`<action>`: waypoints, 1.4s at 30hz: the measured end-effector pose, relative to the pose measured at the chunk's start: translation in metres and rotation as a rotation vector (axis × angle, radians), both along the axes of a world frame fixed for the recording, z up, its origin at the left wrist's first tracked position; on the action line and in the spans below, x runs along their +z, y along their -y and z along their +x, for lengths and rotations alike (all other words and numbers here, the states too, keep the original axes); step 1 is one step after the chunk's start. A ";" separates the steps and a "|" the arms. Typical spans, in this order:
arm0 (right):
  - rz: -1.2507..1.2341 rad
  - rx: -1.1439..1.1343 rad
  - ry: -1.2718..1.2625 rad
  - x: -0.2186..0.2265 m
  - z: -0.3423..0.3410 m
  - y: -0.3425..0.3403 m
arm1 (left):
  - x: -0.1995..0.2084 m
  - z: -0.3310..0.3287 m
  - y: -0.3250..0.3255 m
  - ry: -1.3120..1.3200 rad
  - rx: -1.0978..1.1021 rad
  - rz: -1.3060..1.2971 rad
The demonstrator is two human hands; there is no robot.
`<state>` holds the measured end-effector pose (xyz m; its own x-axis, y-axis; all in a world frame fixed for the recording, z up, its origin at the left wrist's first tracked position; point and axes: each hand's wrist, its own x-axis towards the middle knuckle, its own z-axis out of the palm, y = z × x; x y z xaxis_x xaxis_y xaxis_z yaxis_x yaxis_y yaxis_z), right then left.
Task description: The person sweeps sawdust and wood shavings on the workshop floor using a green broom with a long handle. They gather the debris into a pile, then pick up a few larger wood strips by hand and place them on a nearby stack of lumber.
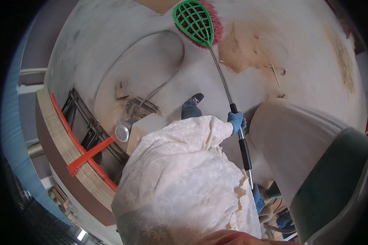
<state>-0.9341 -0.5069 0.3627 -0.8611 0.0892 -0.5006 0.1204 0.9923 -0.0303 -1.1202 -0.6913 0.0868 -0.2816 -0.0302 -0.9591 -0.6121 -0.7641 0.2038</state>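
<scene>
A long-handled broom (221, 73) reaches forward across the floor, with a green lattice head (193, 23) and pinkish-red bristles at its far end. My left hand (236, 122), in a blue glove, is wrapped round the handle near a black grip, its arm crossing in front of my body. Lower down, by my right side, my right hand (258, 200) in a blue glove is at the handle's end, partly hidden by the pale sleeve. The bristles rest beside a patch of brown sawdust (245, 49).
At left a thick layered wood panel (75, 151) carries a red clamp (92, 155). A cable (167, 32) loops over the floor near a round metal-ended machine (122, 131) and a small box (121, 90). A large pale bag-like cylinder (290, 139) with a dark green band (331, 183) stands right.
</scene>
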 end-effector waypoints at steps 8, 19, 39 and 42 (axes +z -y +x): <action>-0.181 0.392 -0.107 -0.033 -0.141 0.151 | -0.069 -0.050 0.203 0.003 0.398 -0.067; -0.323 1.081 -0.134 -0.075 -0.345 0.488 | -0.132 -0.065 0.594 -0.032 1.045 -0.208; -0.091 1.622 -0.345 -0.016 -0.365 0.849 | -0.126 0.076 0.896 -0.156 1.568 -0.104; -0.032 1.580 -0.339 -0.010 -0.360 0.826 | -0.119 0.059 0.888 -0.204 1.522 -0.202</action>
